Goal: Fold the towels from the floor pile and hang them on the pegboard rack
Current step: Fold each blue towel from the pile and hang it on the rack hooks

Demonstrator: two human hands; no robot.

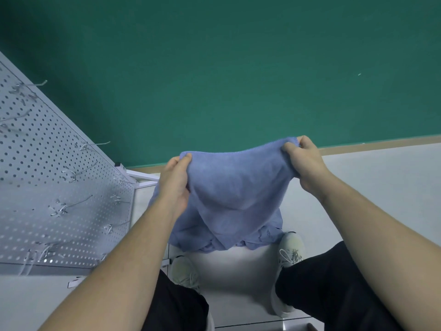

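Soft matt blue cloth towel (pixel 235 194); perforated grey metal pegboard (pixel 47 187).

Green wall (pixel 238 68) fills upper view. Tan baseboard strip (pixel 381 143) runs along wall foot, slanting up to right. Pale grey floor (pixel 381 187) below, smooth, faint seams near bottom edge. Even, soft light; no hard shadows.

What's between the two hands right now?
In the head view, only the blue towel: its top edge spans from the left hand to the right hand, each pinching a corner.
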